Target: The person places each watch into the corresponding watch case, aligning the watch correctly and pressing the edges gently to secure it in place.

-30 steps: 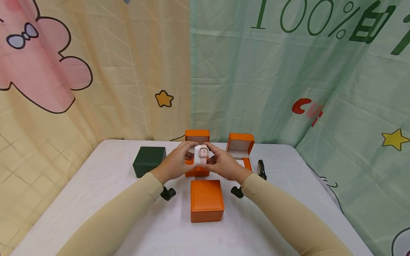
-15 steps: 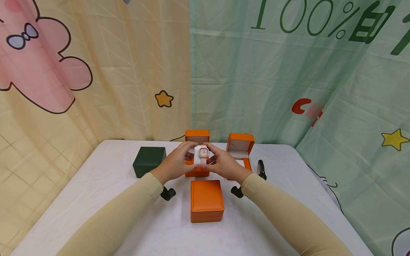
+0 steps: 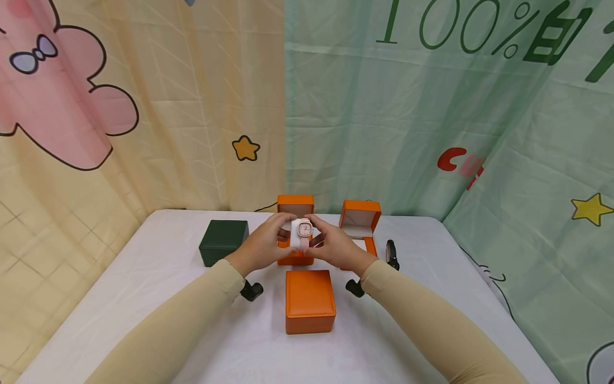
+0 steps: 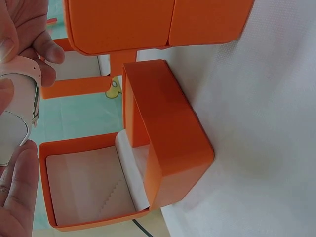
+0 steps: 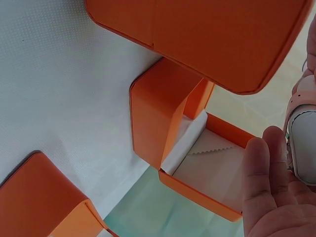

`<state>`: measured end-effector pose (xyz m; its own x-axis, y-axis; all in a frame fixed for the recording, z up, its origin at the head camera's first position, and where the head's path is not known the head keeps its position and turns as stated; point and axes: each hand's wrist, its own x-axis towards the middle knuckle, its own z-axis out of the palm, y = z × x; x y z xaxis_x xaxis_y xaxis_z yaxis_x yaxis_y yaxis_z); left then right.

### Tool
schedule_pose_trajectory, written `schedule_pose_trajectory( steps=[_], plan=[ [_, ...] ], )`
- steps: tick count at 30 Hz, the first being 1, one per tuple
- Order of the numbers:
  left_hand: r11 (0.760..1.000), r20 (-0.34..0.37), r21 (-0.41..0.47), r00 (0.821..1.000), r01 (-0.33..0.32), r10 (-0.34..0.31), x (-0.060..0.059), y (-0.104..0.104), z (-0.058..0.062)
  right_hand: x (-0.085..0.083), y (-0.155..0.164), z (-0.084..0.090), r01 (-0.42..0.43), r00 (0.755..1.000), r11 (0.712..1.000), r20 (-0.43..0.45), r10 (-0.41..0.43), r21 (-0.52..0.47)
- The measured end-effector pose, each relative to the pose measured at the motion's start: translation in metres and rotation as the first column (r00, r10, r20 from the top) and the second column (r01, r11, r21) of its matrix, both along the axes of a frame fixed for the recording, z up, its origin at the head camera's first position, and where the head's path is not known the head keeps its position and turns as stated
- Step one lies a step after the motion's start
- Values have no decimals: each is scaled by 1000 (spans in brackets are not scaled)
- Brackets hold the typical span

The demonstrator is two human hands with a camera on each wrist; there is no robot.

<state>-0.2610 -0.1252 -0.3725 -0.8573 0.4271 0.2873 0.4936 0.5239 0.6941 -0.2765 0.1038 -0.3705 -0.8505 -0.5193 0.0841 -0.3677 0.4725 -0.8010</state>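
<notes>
A pink-strapped wristwatch (image 3: 304, 229) is wrapped round a white cushion (image 3: 295, 239), held up in front of an open orange watch box (image 3: 295, 259). My left hand (image 3: 261, 242) grips the cushion from the left side, and my right hand (image 3: 341, 246) pinches the watch and cushion from the right. In the left wrist view, the pale strap (image 4: 30, 66) and the cushion's end show between the fingertips. The right wrist view has the cushion's rounded end (image 5: 305, 143) beside the fingers. Inside the open box (image 4: 182, 153), a white lining shows.
A closed orange box (image 3: 309, 298) stands nearest me. To the left is a dark green box (image 3: 223, 241). Another open orange box (image 3: 360, 214) sits at the back right, partly behind my right hand, with a black watch (image 3: 391, 254) beside it on the white tablecloth (image 3: 192, 314).
</notes>
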Motion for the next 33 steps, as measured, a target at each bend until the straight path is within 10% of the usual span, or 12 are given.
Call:
schedule_pose_trajectory(
  steps=[33],
  plan=[
    [1000,10,-2,1000,14,-14,-1,-4,-2,4,-1,-1,-36,997,999,-72,38,33]
  ],
)
